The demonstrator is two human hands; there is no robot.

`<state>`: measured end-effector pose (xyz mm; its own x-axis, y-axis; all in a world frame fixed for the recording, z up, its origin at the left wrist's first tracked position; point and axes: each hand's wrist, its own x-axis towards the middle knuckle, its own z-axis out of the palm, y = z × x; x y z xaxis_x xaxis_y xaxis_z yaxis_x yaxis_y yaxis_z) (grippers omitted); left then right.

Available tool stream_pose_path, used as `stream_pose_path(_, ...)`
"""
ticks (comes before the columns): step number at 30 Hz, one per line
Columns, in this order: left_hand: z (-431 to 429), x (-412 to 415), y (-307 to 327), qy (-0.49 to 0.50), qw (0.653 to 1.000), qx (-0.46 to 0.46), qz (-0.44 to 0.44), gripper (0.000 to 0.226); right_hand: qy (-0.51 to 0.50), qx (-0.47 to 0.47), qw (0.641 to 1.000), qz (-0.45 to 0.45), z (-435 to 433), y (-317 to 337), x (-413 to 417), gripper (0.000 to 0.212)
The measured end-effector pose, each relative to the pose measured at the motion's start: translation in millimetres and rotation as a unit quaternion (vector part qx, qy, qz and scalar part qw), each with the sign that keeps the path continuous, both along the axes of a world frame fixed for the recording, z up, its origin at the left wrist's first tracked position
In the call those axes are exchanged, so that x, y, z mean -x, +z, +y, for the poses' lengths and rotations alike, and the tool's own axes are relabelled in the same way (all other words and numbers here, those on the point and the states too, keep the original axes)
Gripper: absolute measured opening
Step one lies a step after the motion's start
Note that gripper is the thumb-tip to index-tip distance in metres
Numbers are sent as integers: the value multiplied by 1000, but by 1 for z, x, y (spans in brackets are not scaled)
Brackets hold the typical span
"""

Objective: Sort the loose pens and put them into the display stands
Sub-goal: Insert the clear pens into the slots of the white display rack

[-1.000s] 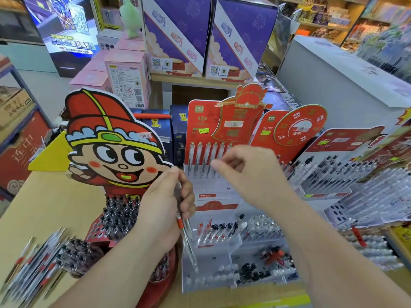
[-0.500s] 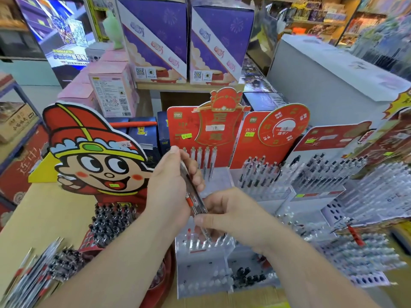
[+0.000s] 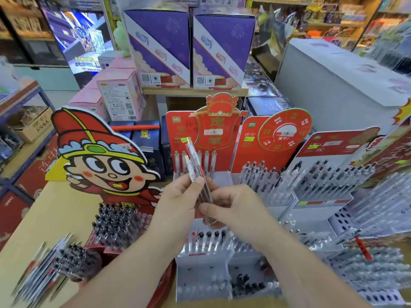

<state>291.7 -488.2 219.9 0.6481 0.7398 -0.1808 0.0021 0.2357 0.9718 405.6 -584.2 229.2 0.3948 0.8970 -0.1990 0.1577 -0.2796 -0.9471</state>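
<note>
My left hand (image 3: 178, 203) grips a small bunch of clear pens (image 3: 193, 161) that stick up and back. My right hand (image 3: 233, 207) pinches the lower end of one of those pens, just to the right of the left hand. Both hands hover over a white tiered display stand (image 3: 200, 276) with a red backboard (image 3: 175, 130); a row of pens stands in its top tier and a few black-capped pens in its middle tier. A pile of loose pens (image 3: 44, 265) lies on the wooden table (image 3: 55, 218) at the lower left.
A red round stand with a cartoon-boy cutout (image 3: 100, 161) holds several black pens at the left. More tiered stands full of pens (image 3: 322, 181) fill the right side. Purple boxes (image 3: 189, 47) and pink boxes (image 3: 115, 96) stand behind.
My right hand came back from the top row of the stand to the bunch in my left hand. The left hand has turned the pens more upright and raised them.
</note>
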Motion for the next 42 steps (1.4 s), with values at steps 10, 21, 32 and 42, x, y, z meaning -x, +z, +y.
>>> stream_pose_path(10, -5, 1, -5, -75, 992, -77, 66, 17, -163, -102, 975, -109, 3, 32, -32, 17)
stream_pose_path(21, -1, 4, -21, -53, 993, -85, 68, 19, -205, -103, 968, -105, 6, 38, -46, 9)
stream_pose_path(32, 21, 8, -30, 6, 999, -32, 17, 24, -151, -111, 887, -422, 37, 34, -66, 15)
stream_pose_path(42, 31, 14, -40, 15, 998, 61, -28, 12, -171, -88, 872, -450, 53, 24, -65, 16)
